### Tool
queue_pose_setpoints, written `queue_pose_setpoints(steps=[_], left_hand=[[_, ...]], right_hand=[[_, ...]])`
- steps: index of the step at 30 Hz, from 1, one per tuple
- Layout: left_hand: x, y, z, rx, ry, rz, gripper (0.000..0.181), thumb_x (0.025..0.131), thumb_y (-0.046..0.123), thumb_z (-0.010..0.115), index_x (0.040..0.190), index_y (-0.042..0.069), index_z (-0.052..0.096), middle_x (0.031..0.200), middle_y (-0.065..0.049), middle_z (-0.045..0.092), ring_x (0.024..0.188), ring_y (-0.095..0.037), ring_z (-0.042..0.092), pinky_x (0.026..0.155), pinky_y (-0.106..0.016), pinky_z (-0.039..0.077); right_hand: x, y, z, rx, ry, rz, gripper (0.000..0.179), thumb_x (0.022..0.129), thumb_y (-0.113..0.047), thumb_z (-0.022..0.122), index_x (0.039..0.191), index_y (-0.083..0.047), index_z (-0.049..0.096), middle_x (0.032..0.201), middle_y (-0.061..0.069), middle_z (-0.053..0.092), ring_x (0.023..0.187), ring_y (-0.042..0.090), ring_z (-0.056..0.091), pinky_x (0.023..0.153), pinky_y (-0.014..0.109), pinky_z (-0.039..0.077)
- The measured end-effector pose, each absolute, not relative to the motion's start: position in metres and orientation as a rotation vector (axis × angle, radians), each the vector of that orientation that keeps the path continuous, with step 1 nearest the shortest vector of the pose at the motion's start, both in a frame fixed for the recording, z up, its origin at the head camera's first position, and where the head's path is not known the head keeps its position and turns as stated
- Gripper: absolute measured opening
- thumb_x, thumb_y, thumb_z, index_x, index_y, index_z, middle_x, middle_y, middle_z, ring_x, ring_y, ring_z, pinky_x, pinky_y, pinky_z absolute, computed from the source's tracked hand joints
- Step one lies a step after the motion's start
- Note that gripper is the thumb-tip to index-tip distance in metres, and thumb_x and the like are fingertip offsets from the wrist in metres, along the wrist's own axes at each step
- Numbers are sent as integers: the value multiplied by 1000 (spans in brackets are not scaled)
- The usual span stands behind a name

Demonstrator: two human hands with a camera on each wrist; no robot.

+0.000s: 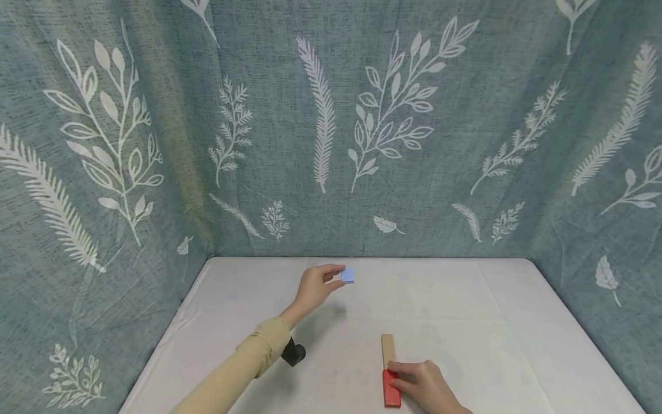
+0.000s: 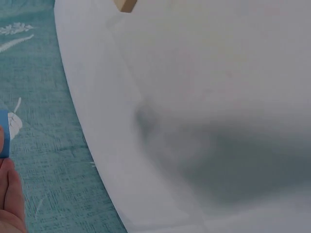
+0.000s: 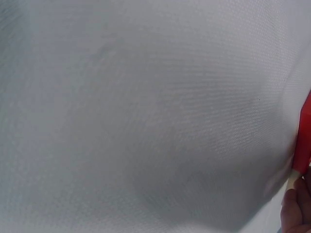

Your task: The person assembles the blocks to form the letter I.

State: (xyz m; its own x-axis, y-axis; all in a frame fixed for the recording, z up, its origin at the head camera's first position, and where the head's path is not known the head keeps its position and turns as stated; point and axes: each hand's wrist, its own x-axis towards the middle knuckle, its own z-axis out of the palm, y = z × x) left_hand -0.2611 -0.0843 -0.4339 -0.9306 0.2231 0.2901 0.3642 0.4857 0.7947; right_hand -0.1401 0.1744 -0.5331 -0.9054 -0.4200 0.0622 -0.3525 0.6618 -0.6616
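Observation:
In the head view, my left hand (image 1: 316, 286) pinches a small light-blue block (image 1: 348, 276) between thumb and fingers, over the far part of the table. Its shadow falls on the cloth nearer to me. At the left edge of the left wrist view, the blue block (image 2: 4, 141) shows with part of the fingers. Close to the front, my right hand (image 1: 428, 384) holds a red block (image 1: 391, 397) by thumb and fingers. The red block lines up end to end with a plain wooden block (image 1: 388, 348); fingertips cover part of where they meet.
A white cloth covers the table (image 1: 465, 322). Blue-green curtains (image 1: 331, 218) with white leaf prints hang behind it and along both sides. A black device (image 1: 293, 352) sticks out below the left sleeve (image 1: 258, 351).

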Motion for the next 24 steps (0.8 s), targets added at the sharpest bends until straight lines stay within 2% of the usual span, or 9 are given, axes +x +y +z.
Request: queue_pose_setpoints(steps=[7, 14, 24], left_hand=[[-263, -69, -434, -534, -2527, -1479, 33, 81, 2, 70, 115, 0, 67, 117, -17, 67, 109, -30, 64, 93, -35, 55], [-265, -53, -441, -561, -2497, -1494, 33, 82, 3, 71, 114, 0, 67, 117, -17, 67, 109, -30, 64, 92, -31, 55], [-262, -30, -455, -593, -2489, -1517, 31, 83, 4, 70, 114, -2, 67, 116, -17, 67, 108, -29, 65, 92, -32, 55]], right_hand=[[-140, 173, -533, -684, 2753, -1122, 36, 81, -25, 73, 110, -4, 71, 107, 7, 72, 102, 20, 68, 80, 34, 60], [-139, 174, -533, -657, 2736, -1120, 36, 81, -24, 73, 111, -4, 71, 108, 7, 72, 104, 21, 67, 81, 35, 59], [-139, 173, -530, -683, 2764, -1108, 35, 82, -25, 72, 110, -5, 71, 108, 6, 72, 104, 17, 67, 81, 34, 59]])
